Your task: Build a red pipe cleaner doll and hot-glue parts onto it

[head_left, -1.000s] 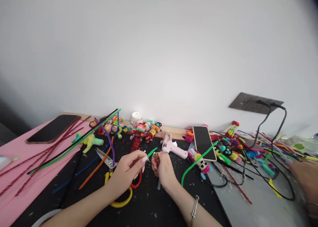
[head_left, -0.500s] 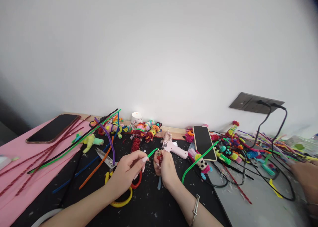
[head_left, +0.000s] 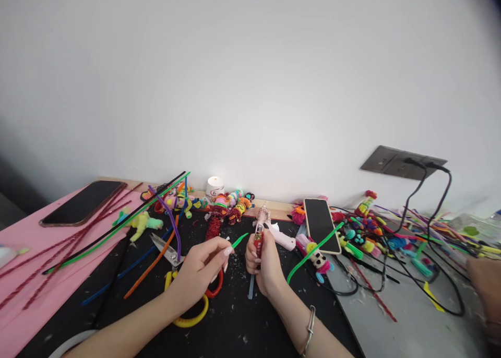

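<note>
My left hand (head_left: 205, 266) is closed in a pinch on a short green pipe cleaner (head_left: 239, 240), whose tip points up and right. Facing it, my right hand (head_left: 266, 266) is wrapped round a red lighter (head_left: 259, 241), held upright with its metal top showing; I can make out no flame. Just behind the lighter lies a pale pink glue gun (head_left: 279, 237). A translucent glue stick (head_left: 251, 289) shows below the right hand. Under and beside my left hand are scissors (head_left: 195, 319) with yellow and red handles, partly hidden by the wrist.
Pipe cleaners (head_left: 135, 266) and a dark phone (head_left: 83, 202) lie to the left. A second phone (head_left: 321, 225), pipe-cleaner figures (head_left: 364, 233) and black cables (head_left: 450, 217) spread rightward. A paper cup (head_left: 215, 187) stands by the wall. Another person's hand (head_left: 483, 282) is at the right edge.
My right hand has turned the lighter upright and drawn it slightly right, away from the green tip. The left hand has barely moved. The other person's hand has shifted right.
</note>
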### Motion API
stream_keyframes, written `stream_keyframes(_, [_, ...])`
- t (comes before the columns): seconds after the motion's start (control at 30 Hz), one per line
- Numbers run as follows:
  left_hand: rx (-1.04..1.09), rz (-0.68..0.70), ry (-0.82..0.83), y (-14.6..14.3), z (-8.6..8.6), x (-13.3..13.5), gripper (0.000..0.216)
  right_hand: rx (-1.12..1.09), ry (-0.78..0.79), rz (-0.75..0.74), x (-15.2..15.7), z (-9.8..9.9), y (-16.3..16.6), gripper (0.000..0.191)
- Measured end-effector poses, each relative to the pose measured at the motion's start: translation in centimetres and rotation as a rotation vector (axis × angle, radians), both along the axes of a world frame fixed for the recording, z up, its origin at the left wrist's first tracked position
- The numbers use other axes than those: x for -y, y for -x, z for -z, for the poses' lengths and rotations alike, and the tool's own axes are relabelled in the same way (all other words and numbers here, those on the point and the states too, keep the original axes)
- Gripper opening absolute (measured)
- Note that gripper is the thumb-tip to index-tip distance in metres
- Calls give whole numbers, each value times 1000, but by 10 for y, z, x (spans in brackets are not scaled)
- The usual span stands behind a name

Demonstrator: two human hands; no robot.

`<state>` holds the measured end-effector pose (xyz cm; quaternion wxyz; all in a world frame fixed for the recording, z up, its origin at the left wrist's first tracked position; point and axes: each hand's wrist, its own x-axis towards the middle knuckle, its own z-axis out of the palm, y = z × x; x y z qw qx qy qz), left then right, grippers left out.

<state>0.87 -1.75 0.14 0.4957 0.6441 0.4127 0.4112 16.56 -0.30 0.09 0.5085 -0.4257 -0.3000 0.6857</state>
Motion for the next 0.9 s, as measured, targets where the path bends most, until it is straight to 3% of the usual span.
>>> stream_keyframes(0.17, [53, 1, 13, -1, -2, -2, 28, -31, -58, -29, 1, 5, 0, 52])
stream_keyframes(0.4, [391, 97, 300, -6, 1, -5, 25, 37, -251, 6, 5, 12, 1, 40])
stream_keyframes(0.57, [646, 172, 508, -5, 1, -6, 17, 138, -263, 70, 5, 8, 3, 29])
stream_keyframes(0.73, [753, 264, 652, -1, -2, -8, 9, 133, -299, -33, 4, 8, 4, 23])
stream_keyframes(0.9, [809, 321, 725, 1, 0, -10, 15, 110, -336, -57, 6, 10, 4, 14])
